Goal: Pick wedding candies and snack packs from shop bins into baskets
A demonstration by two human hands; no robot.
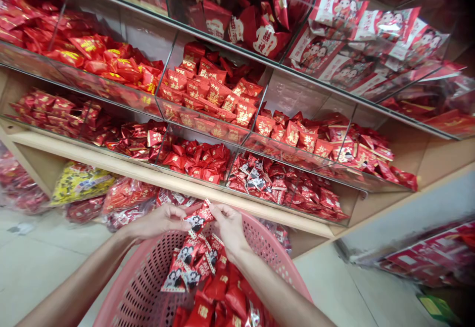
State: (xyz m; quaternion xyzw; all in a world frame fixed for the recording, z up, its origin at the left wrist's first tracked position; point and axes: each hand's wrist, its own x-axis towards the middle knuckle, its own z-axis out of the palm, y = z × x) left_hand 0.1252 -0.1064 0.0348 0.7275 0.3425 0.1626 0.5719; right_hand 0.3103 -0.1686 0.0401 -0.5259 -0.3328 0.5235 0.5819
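Over the far side of a pink perforated plastic basket (137,262), my left hand (159,224) and my right hand (230,228) pinch a red candy packet (199,220) with black-and-white cartoon figures. The left fingers grip its left side, the right fingers its upper right end. Several packets of the same print (187,262) lie just below it in the basket, and whether they are joined to the held one I cannot tell. Plain red packets with gold print (222,287) fill the basket's lower right, partly hidden by my right forearm.
Tilted shelves with clear dividers (208,129) hold red candy packets in front of me. Similar cartoon-print packets (256,178) sit in a bottom-row compartment. Under the wooden ledge (111,156) lie bulk bags, one yellow (83,182). Red packaging (430,257) stands at right.
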